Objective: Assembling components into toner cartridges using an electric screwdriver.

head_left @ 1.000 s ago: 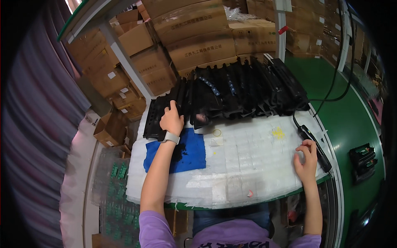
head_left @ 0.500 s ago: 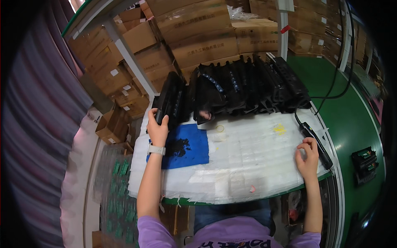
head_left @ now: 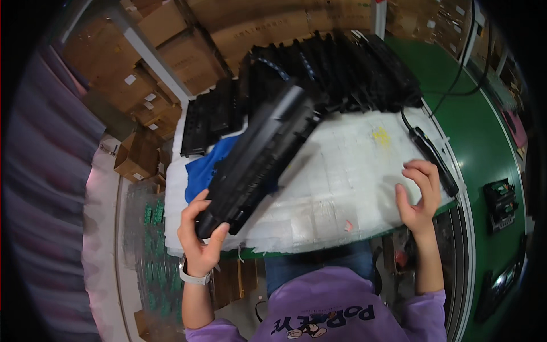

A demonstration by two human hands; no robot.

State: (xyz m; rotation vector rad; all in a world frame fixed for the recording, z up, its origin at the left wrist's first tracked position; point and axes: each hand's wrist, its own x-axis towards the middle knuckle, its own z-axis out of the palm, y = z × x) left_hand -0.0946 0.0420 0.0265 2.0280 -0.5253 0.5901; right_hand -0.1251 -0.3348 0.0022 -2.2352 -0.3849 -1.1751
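My left hand (head_left: 201, 235) grips the near end of a long black plastic housing (head_left: 259, 154), thumb on one side and fingers on the other. The housing slants up to the right over the table, its far end blurred by motion and partly in front of the row of black parts. Beneath it, a blue cloth (head_left: 204, 171) shows partly on the white padded table (head_left: 325, 199). My right hand (head_left: 420, 196) is held above the table's right side, fingers curved and apart, with nothing in it. Close by lies a black corded electric screwdriver (head_left: 436, 162).
Similar black parts (head_left: 342, 74) stand packed in a row along the table's back, with a few flat ones (head_left: 211, 117) at back left. Cardboard boxes (head_left: 262, 28) are stacked behind. A green bench (head_left: 470, 154) on the right carries a black unit (head_left: 500, 205).
My left hand has lifted the housing from the back left and drawn it toward me, tilting it rightward. My right hand's fingers have spread. The view has shifted downward.
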